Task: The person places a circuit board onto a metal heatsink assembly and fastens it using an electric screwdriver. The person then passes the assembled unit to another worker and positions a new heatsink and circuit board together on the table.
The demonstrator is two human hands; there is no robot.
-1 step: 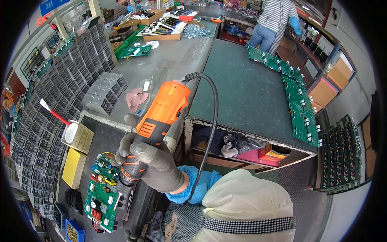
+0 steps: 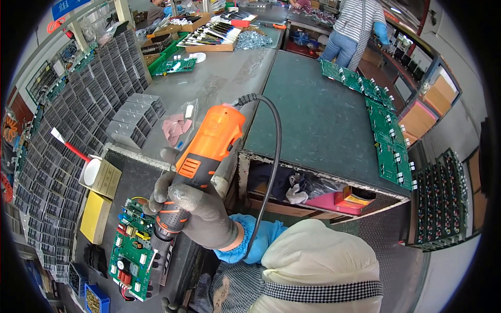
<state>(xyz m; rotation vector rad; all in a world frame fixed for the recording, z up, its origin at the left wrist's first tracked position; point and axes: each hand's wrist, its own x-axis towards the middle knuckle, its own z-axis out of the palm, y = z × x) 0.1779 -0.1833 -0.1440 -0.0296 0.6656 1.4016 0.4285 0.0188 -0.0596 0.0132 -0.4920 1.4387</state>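
Power driver [image 2: 215, 133] shifted a hair left. Right hand [image 2: 203, 214]: gloved fingers [image 2: 161, 188] curled round its lower body; left hand can't be made out. Orange-and-black casing, mid-frame; tip obscured beside component-studded green circuit board [image 2: 136, 256], lower left.

Blue sign [image 2: 70, 6] at upper left, white characters, partly cut off

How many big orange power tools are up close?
1: the orange power tool, gripped in the right hand, its tip near the green circuit board. Others may be hidden farther back.
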